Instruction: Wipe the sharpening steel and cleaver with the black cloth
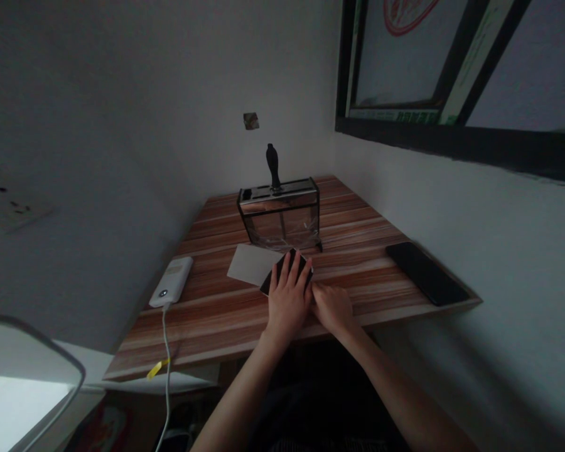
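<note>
My left hand [289, 295] lies flat with its fingers spread over a small dark, flat rectangular piece [266, 286], which covers part of a white sheet of paper [252, 264]. Right beside it, my right hand [332, 306] is closed in a fist near the piece's right edge; whatever its fingers hold, if anything, is hidden. Behind both hands stands a box with clear walls [268, 227] and a shiny metal top, which looks like a hand-cranked paper shredder. A black handle [272, 164] rises upright from that top.
On the wooden table [207, 333], a white power bank [173, 281] with a white cable [166, 345] lies at the left. A black phone [426, 273] rests along the right edge. Walls close in the table behind and to the right, and a dark-framed window [405, 125] is above.
</note>
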The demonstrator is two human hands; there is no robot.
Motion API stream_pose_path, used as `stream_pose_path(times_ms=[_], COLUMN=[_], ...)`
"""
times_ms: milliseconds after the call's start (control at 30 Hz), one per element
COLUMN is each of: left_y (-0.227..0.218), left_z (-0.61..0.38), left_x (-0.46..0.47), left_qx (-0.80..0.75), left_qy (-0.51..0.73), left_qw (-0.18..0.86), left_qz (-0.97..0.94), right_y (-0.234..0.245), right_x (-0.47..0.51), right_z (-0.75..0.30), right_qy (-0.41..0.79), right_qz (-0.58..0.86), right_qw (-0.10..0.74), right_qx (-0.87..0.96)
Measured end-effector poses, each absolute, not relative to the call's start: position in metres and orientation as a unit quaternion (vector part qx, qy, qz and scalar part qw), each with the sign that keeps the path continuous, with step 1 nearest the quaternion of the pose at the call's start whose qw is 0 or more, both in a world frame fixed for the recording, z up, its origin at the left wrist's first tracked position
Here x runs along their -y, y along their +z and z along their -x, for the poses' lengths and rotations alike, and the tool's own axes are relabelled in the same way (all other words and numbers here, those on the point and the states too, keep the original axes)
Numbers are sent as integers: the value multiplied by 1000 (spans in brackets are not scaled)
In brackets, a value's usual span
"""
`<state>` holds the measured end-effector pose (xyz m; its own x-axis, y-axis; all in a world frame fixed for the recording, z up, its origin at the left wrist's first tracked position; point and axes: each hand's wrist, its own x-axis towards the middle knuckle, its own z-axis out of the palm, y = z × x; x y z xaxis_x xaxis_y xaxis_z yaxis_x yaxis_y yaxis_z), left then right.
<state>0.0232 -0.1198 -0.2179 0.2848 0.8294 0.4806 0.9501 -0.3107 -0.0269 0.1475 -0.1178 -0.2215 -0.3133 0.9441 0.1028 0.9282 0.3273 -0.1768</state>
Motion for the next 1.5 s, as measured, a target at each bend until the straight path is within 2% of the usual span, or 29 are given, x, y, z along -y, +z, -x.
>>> stream_pose_path(times_ms=[767, 1500], left_y=[-213, -204], left_z=[-21, 68], left_x=[119, 82], left_qx=[578, 692], left_qy=[-206, -254], left_qw=[156, 151], left_qz=[774, 658], right_y=[-223, -227], right_x=[118, 118], right_z=[-148, -146], right_qy=[51, 8], right_qz=[571, 567], right_qw=[114, 97], right_qx=[812, 818])
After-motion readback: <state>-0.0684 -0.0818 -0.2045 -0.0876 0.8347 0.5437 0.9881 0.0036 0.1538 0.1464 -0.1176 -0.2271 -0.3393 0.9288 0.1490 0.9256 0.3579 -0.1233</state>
